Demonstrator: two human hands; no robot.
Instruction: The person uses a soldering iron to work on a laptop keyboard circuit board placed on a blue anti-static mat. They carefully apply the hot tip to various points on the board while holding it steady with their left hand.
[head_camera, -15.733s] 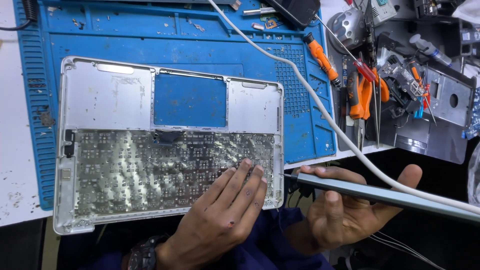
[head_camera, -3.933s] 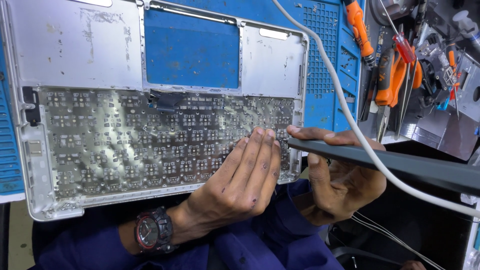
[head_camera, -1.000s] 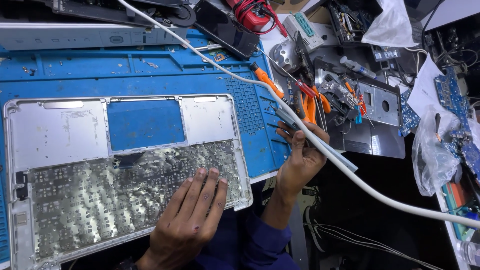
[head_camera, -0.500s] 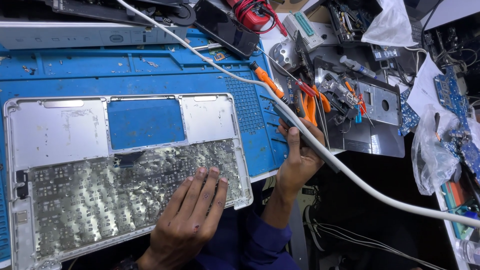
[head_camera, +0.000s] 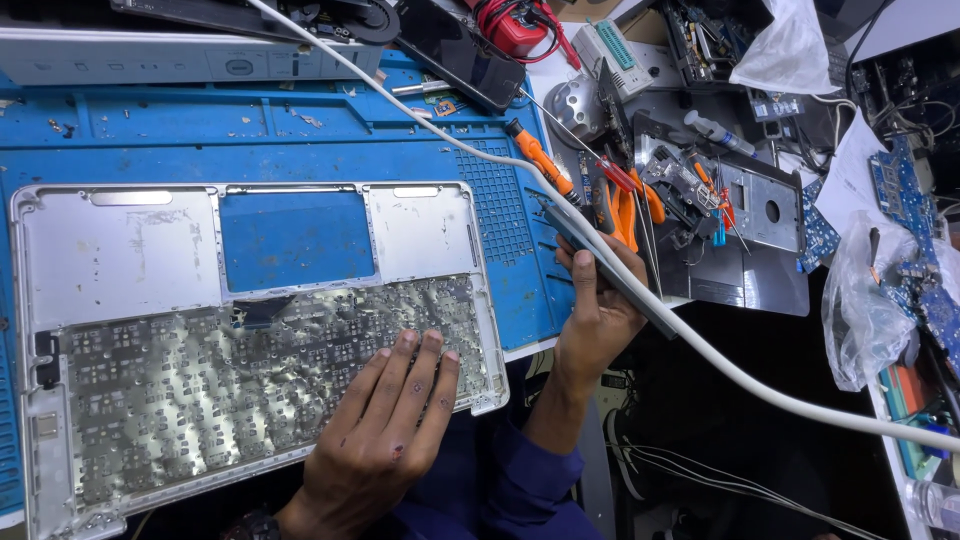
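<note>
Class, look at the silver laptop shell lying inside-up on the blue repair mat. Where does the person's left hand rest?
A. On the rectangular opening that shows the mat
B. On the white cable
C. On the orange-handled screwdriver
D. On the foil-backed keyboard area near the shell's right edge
D: the left hand lies flat, fingers spread, on the foil-backed keyboard area of the silver laptop shell, below its rectangular opening.
</note>
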